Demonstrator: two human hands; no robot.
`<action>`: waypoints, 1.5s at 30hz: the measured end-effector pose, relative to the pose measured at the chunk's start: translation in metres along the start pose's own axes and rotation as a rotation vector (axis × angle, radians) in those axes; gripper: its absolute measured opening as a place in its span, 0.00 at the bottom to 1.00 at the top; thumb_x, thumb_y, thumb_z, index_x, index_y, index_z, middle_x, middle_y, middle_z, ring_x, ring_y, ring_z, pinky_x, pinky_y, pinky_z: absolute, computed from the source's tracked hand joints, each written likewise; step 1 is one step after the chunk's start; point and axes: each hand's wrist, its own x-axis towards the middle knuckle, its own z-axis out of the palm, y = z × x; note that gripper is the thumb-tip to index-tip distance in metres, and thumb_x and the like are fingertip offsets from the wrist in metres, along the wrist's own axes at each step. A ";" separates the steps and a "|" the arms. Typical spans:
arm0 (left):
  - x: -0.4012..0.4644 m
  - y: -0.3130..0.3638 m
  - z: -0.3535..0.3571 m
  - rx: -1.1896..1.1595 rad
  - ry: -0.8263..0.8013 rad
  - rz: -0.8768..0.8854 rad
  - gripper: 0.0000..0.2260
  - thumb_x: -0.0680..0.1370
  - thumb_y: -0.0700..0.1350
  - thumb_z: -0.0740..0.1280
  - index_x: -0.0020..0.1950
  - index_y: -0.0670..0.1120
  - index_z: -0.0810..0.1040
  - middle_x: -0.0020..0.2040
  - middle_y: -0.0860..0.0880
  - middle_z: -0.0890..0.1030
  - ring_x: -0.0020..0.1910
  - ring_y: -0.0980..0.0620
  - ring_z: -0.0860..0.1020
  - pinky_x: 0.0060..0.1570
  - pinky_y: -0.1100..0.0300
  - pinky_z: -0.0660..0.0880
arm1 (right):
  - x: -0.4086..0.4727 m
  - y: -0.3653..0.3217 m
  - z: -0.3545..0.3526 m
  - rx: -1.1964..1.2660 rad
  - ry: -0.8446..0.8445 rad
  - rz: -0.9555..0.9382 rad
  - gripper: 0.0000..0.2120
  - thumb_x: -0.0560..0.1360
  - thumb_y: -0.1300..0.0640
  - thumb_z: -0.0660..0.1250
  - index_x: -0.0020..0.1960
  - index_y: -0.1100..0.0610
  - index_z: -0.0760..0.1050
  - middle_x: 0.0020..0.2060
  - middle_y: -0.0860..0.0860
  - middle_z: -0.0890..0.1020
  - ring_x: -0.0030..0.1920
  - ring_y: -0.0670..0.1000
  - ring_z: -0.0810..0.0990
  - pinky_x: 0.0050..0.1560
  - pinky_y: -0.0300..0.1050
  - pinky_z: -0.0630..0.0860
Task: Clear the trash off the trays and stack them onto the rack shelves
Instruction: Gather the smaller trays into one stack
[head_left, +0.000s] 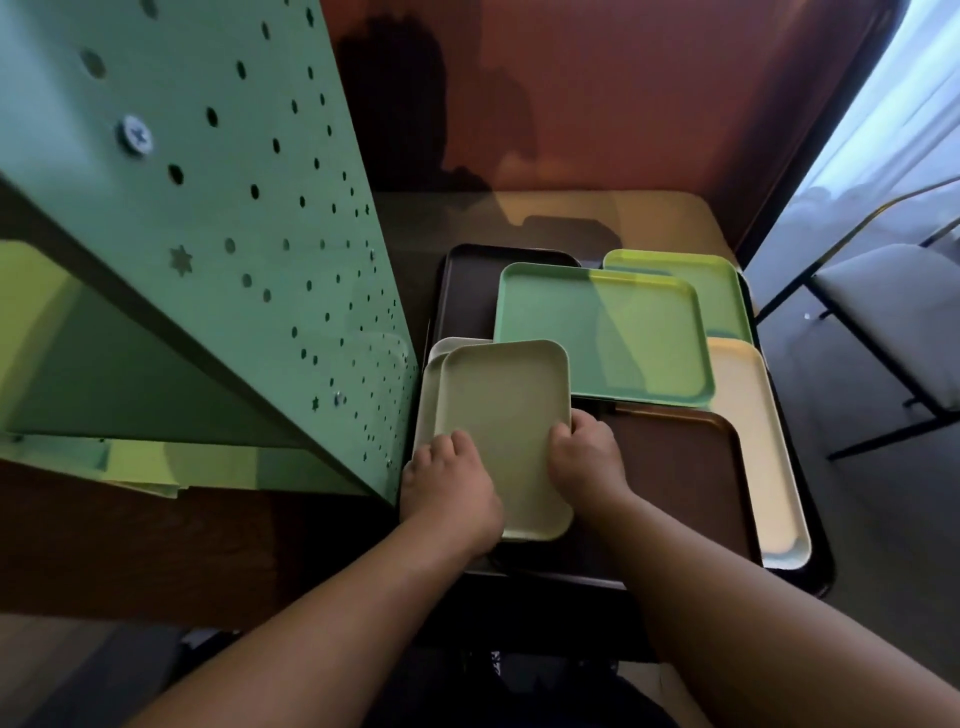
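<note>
A small pale green tray (501, 410) lies on top of a second pale tray (430, 395) at the near left of a pile of trays. My left hand (449, 483) grips its near left edge, fingers curled over the rim. My right hand (584, 447) grips its right edge. Behind it lie a mint green tray (602, 332), a lime tray (696, 275), a dark tray (467, 280), a brown tray (680, 467) and a cream tray (763, 457). No trash shows on any tray. The green perforated rack (249, 208) stands at the left, trays (31, 312) on its shelves.
The pile sits on a table (649, 218) against a reddish wall. A grey chair (893, 317) with black legs stands at the right beside a bright curtain. The rack's side panel is close to my left hand.
</note>
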 end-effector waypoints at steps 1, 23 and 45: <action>0.001 -0.001 0.000 0.002 -0.013 -0.004 0.32 0.79 0.51 0.64 0.79 0.42 0.56 0.78 0.43 0.63 0.75 0.41 0.64 0.72 0.49 0.63 | 0.001 0.001 0.002 -0.031 -0.008 0.016 0.17 0.78 0.51 0.56 0.55 0.55 0.80 0.53 0.59 0.81 0.49 0.60 0.81 0.51 0.51 0.79; 0.014 0.001 -0.026 -0.211 0.275 0.120 0.35 0.79 0.48 0.62 0.83 0.43 0.49 0.83 0.41 0.51 0.80 0.40 0.52 0.79 0.47 0.52 | -0.010 -0.010 -0.045 0.217 -0.152 0.003 0.11 0.79 0.62 0.62 0.55 0.53 0.82 0.47 0.55 0.87 0.42 0.53 0.84 0.48 0.54 0.83; 0.022 0.048 0.038 -0.584 -0.017 -0.175 0.08 0.76 0.40 0.63 0.53 0.44 0.80 0.50 0.44 0.82 0.49 0.41 0.80 0.50 0.51 0.79 | -0.008 0.098 -0.137 0.084 0.072 0.227 0.12 0.73 0.63 0.62 0.51 0.53 0.81 0.46 0.53 0.86 0.45 0.53 0.82 0.44 0.46 0.79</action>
